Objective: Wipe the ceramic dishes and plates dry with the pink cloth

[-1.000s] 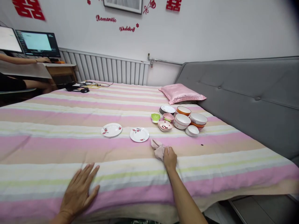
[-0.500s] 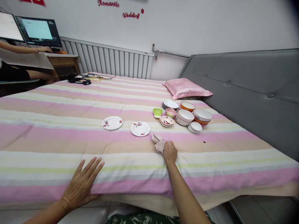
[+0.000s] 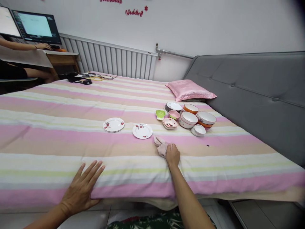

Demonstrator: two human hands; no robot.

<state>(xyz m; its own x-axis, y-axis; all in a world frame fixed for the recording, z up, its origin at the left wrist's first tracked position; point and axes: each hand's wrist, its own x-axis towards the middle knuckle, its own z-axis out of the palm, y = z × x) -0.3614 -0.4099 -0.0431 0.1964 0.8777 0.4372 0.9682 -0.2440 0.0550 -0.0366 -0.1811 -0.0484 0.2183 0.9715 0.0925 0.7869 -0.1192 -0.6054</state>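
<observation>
My right hand [image 3: 173,156] is closed around a crumpled pale pink cloth [image 3: 162,148] that rests on the bed. Just beyond the cloth, to its left, lies a white plate with red flowers [image 3: 142,131]. Farther left sits a small stack of similar flowered plates [image 3: 113,125]. My left hand [image 3: 82,186] lies flat on the striped bedspread [image 3: 133,165] near the front edge, fingers spread, touching no dish. Right of the plates are a green dish [image 3: 160,114], a pink square bowl [image 3: 170,123] and stacked small white dishes [image 3: 198,130].
Bigger bowls [image 3: 188,119] and a plate stack [image 3: 173,107] stand behind, near a pink pillow [image 3: 189,89] and the grey headboard [image 3: 250,79]. Black gear with cables [image 3: 79,79] lies at the far left. Another person's arm [image 3: 21,45] reaches over a desk with monitors [image 3: 37,27].
The view has shifted slightly, so the wall lettering sits higher and the desk farther left. Both hands, the cloth and the dishes keep their places on the bed.
</observation>
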